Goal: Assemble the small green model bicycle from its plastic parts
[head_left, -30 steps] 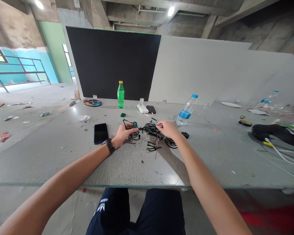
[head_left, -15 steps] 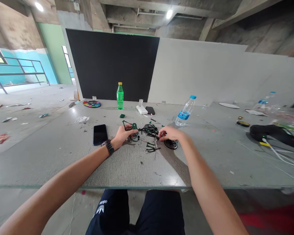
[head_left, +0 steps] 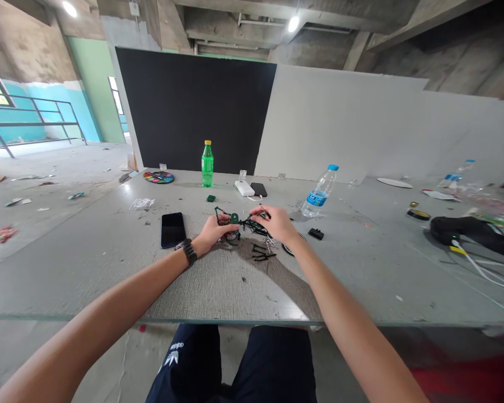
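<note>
Left hand (head_left: pixel 212 230) grasping green piece (head_left: pixel 234 218). Right hand (head_left: pixel 279 223) near black parts (head_left: pixel 264 257) on bench (head_left: pixel 205 291); can't tell if its grip holds anything.

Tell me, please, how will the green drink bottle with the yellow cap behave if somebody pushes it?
The green drink bottle would probably tip if pushed high, being tall and narrow. Once down, it might roll, since its sides look round.

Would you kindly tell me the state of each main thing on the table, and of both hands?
Left hand: closed on green part
Right hand: fingers curled, grip unclear
Phone: flat, screen dark
Green bottle: upright, capped
Water bottle: standing, capped
Small parts: loose, scattered
White box: lying flat
</note>
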`<action>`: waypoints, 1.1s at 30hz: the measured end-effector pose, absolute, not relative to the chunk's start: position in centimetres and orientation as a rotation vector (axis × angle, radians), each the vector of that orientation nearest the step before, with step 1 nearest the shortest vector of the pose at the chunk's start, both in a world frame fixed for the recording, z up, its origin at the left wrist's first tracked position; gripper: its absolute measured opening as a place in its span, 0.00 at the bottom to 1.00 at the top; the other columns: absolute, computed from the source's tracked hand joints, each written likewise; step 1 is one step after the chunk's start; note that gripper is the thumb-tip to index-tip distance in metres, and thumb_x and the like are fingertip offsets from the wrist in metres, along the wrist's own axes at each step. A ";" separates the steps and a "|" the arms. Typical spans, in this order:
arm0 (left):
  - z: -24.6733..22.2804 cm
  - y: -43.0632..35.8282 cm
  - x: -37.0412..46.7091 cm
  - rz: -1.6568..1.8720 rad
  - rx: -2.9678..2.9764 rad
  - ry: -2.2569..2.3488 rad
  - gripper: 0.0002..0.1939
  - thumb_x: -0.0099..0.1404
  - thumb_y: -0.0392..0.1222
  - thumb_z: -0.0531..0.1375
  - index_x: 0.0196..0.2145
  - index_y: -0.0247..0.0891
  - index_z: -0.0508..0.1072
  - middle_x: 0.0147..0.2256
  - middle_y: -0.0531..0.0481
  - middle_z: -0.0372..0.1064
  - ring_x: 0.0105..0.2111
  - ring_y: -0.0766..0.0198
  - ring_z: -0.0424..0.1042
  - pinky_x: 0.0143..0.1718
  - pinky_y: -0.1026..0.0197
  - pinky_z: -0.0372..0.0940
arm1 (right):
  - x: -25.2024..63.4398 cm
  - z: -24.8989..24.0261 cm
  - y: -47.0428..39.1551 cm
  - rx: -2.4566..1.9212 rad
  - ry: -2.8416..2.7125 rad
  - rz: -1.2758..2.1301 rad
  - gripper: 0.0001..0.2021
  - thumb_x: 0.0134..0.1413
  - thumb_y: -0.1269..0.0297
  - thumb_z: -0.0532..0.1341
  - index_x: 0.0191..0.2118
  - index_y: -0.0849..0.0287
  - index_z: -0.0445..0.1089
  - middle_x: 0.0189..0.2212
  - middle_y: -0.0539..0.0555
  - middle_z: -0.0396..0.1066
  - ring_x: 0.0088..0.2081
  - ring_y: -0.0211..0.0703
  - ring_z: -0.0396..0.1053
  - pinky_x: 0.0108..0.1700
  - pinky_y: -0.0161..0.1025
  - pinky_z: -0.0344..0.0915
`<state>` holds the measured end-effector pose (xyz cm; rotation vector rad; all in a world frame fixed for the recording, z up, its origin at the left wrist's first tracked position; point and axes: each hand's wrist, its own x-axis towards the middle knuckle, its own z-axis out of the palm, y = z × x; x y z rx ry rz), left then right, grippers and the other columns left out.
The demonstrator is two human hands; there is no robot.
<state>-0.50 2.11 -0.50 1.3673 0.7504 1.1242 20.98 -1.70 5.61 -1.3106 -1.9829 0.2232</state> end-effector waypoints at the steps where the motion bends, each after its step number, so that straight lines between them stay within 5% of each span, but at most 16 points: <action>1: -0.5 2.1 -0.5 1.118 1.397 0.738 0.19 0.49 0.45 0.74 0.33 0.32 0.74 0.30 0.50 0.70 0.25 0.69 0.67 0.25 0.64 0.63 | 20.0 5.4 -1.8 -1.258 -1.963 0.189 0.08 0.59 0.60 0.63 0.40 0.56 0.78 0.37 0.55 0.79 0.32 0.42 0.69 0.37 0.39 0.63; 9: -1.0 2.7 -0.7 1.083 1.547 0.683 0.17 0.54 0.48 0.71 0.37 0.32 0.79 0.29 0.49 0.71 0.24 0.69 0.65 0.24 0.65 0.60 | 17.1 3.8 -1.4 -1.073 -2.021 -0.059 0.09 0.65 0.63 0.59 0.41 0.52 0.79 0.40 0.54 0.78 0.42 0.46 0.75 0.46 0.44 0.70; 25: -1.2 2.9 -0.6 1.089 1.554 0.711 0.18 0.54 0.50 0.71 0.35 0.31 0.78 0.30 0.48 0.71 0.26 0.68 0.65 0.25 0.65 0.60 | 18.2 3.1 -1.4 -1.118 -2.214 -0.280 0.17 0.67 0.71 0.52 0.49 0.53 0.77 0.47 0.56 0.76 0.43 0.46 0.74 0.47 0.43 0.71; 33: -0.6 2.3 -0.7 1.097 1.564 0.702 0.17 0.54 0.49 0.71 0.33 0.33 0.77 0.28 0.50 0.71 0.24 0.68 0.65 0.27 0.64 0.60 | 18.1 3.6 -2.1 -1.299 -2.305 -0.509 0.20 0.68 0.71 0.50 0.54 0.50 0.75 0.51 0.55 0.74 0.42 0.47 0.74 0.37 0.39 0.66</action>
